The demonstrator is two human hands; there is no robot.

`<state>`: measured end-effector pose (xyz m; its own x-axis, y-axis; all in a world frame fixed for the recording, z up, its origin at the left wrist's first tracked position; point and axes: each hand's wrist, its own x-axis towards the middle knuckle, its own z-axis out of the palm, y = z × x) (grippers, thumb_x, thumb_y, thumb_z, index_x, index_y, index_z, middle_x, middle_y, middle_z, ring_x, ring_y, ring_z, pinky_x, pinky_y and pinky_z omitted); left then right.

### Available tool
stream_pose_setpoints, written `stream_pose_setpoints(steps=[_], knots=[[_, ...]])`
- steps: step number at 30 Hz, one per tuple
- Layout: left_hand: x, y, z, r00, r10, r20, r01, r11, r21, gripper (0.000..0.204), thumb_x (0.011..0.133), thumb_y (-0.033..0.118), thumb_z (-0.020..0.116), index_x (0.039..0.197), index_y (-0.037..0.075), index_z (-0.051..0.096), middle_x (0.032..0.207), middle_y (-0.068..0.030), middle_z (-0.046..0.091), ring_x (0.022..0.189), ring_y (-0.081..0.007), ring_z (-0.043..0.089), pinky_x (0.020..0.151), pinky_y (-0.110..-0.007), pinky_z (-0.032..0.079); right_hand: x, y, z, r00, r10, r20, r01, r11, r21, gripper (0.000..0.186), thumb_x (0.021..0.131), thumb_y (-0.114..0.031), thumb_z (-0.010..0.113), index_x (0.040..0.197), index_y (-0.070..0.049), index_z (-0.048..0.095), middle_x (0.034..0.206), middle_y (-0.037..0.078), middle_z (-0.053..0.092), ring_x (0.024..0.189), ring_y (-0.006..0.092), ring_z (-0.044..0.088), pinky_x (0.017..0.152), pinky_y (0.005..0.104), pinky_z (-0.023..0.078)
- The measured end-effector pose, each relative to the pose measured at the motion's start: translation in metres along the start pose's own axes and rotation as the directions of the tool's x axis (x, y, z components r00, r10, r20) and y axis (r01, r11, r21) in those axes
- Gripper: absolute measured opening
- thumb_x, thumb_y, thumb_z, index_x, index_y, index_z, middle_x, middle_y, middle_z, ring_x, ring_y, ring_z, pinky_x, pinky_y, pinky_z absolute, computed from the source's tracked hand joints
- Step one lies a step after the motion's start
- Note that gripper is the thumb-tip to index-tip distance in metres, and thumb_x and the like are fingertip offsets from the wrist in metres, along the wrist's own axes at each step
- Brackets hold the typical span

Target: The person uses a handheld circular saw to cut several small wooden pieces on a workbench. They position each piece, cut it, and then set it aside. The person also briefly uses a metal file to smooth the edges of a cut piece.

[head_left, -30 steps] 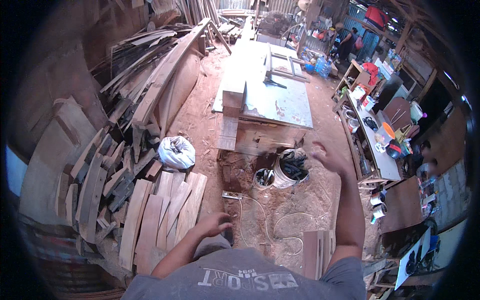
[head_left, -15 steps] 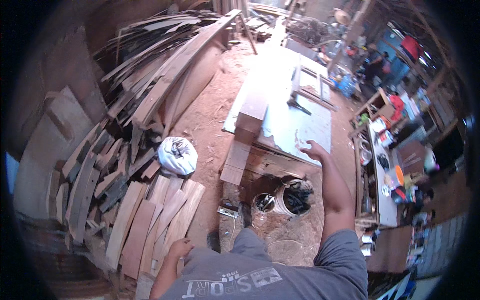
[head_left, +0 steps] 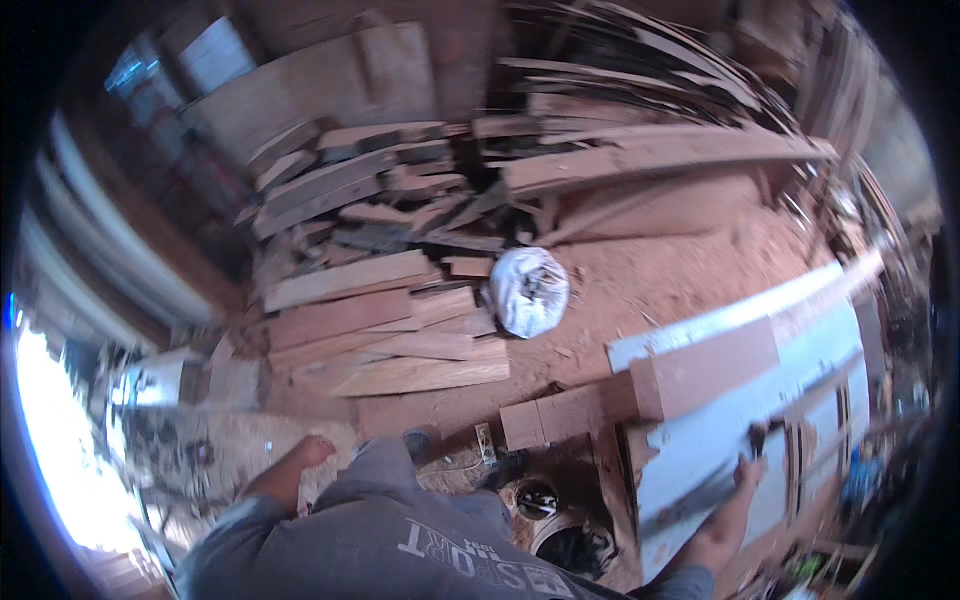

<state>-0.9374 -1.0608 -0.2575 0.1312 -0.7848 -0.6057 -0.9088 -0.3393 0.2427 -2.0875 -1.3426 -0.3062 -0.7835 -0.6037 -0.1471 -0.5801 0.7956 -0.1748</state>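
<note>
My left hand (head_left: pixel 315 449) hangs at the lower left beside my body, fingers loosely apart and holding nothing. My right hand (head_left: pixel 744 473) is stretched over the pale, worn worktable (head_left: pixel 690 460), at the lower end of a dark piece of a wooden frame (head_left: pixel 795 415); motion blur hides whether it grips or only touches it. A long wooden beam (head_left: pixel 705 365) lies along the tabletop. Below the table are a small bucket (head_left: pixel 537 500) with tools and a larger bucket (head_left: pixel 572 548) with dark contents. A power strip (head_left: pixel 485 444) lies on the ground near my feet.
Cut planks (head_left: pixel 390 365) lie stacked on the floor ahead, with heaped offcuts (head_left: pixel 410 190) behind. A white sack (head_left: pixel 528 293) sits beside them. A long leaning board (head_left: pixel 660 160) runs along the pile. Sawdust covers the dirt floor (head_left: pixel 650 280), and bright daylight enters at the far left.
The view has swung left, bringing the plank piles to the centre and the worktable to the lower right. My right arm has moved with it, reaching over the tabletop to the frame.
</note>
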Motion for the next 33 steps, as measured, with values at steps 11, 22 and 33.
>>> stream_pose_setpoints(steps=[11, 22, 33], knots=[[-0.065, 0.042, 0.083, 0.913, -0.388, -0.123, 0.289, 0.830, -0.477, 0.045, 0.092, 0.045, 0.075, 0.103, 0.002, 0.077, 0.093, -0.0218, 0.075, 0.084, -0.0332, 0.074, 0.080, -0.046, 0.058, -0.062, -0.100, -0.020, 0.831, -0.329, -0.448, 0.302, 0.944, -0.133, 0.079, 0.094, -0.065, 0.064, 0.136, 0.002, 0.058, 0.115, 0.034, 0.071, 0.110, 0.0499, 0.069, 0.096, 0.0562, 0.054], [-0.096, 0.058, 0.051, 0.939, -0.252, -0.235, 0.065, 0.799, -0.597, 0.051, 0.094, 0.052, 0.066, 0.118, 0.007, 0.070, 0.112, -0.0191, 0.073, 0.106, -0.0371, 0.069, 0.092, -0.048, 0.054, -0.440, -0.343, 0.086, 0.174, -0.973, 0.152, 0.950, 0.206, 0.233, 0.075, 0.094, -0.063, 0.066, 0.129, 0.004, 0.062, 0.110, 0.033, 0.072, 0.107, 0.0478, 0.071, 0.094, 0.0547, 0.055], [-0.224, -0.116, -0.001, 0.765, -0.607, -0.216, 0.227, 0.566, -0.792, 0.062, 0.096, 0.054, 0.068, 0.139, 0.009, 0.063, 0.135, -0.0238, 0.066, 0.123, -0.0454, 0.063, 0.106, -0.052, 0.050, -0.725, -0.468, 0.164, -0.405, -0.434, 0.805, 0.914, -0.217, 0.343, 0.072, 0.094, -0.061, 0.067, 0.122, 0.005, 0.066, 0.105, 0.032, 0.073, 0.105, 0.0458, 0.072, 0.092, 0.0531, 0.055]])
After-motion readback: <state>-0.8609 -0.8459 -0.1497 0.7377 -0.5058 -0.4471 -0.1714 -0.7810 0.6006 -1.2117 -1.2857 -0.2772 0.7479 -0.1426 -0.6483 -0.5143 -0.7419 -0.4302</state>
